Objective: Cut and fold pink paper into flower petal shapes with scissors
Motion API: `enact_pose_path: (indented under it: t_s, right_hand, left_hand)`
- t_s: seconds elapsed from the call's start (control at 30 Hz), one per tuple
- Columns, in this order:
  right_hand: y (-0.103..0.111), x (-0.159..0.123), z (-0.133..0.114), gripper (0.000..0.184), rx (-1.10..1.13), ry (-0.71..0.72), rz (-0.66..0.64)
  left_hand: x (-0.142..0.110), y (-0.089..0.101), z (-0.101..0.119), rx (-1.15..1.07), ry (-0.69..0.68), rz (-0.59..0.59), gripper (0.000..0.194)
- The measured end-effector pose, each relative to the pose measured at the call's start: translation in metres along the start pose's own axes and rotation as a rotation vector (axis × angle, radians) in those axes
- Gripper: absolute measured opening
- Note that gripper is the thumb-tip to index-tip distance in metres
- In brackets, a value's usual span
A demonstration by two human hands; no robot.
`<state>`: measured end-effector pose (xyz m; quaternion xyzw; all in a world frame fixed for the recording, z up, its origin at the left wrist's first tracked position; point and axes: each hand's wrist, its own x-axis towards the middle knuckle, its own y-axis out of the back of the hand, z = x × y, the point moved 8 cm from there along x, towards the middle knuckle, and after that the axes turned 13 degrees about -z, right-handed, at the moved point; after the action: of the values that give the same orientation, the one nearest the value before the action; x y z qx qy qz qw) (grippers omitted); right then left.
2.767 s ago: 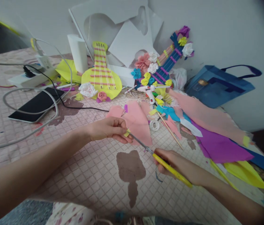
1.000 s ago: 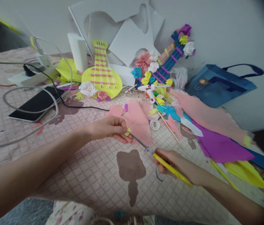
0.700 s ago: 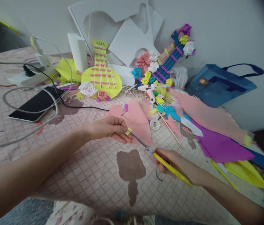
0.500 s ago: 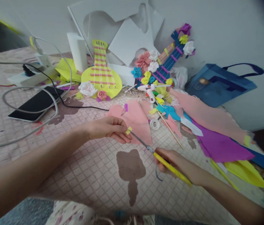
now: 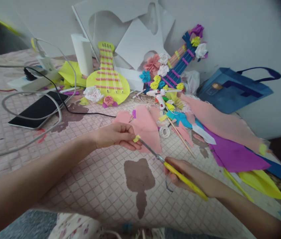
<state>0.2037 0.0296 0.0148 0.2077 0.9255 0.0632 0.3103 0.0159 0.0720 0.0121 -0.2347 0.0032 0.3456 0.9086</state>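
Between the thumb and fingers of my left hand [image 5: 119,136] is a small piece of yellow paper [image 5: 137,138]. My right hand [image 5: 184,174] is closed around the yellow-handled scissors [image 5: 186,182], seen nearly edge-on. Their metal blades point up and left, and the tips meet the yellow piece; whether they are parted is too fine to tell. A pink paper sheet [image 5: 147,127] lies on the table behind the fingers. To its right are a white tape roll [image 5: 164,132] and a thin wooden stick [image 5: 181,137].
Behind stand a yellow paper guitar [image 5: 108,81] and a blue flower-trimmed one [image 5: 177,74], with a glue gun [image 5: 159,99] before them. A tablet [image 5: 39,111] and cables lie left. Purple paper [image 5: 237,154] and a blue bag [image 5: 232,89] are right.
Both hands stay in nearly the same place. The yellow piece and the scissors' tips have shifted very slightly, and the handle end sits a touch lower and further right.
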Motion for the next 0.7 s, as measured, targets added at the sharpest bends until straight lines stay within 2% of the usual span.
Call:
enact_pose_path:
  t_s: [0.17, 0.4, 0.7]
  right_hand:
    - [-0.0005, 0.0009, 0.0029, 0.029, 0.019, -0.026, -0.014]
    - [-0.0004, 0.0023, 0.0033, 0.021, -0.043, -0.056, -0.008]
    - [-0.0011, 0.0026, 0.0012, 0.02, -0.003, -0.105, -0.024]
  left_hand:
    - [0.0003, 0.0004, 0.0004, -0.01, -0.016, 0.004, 0.023]
    - [0.0006, 0.0002, 0.0012, -0.02, -0.038, 0.043, 0.025]
    - [0.001, 0.001, 0.0005, -0.012, -0.053, 0.057, 0.026]
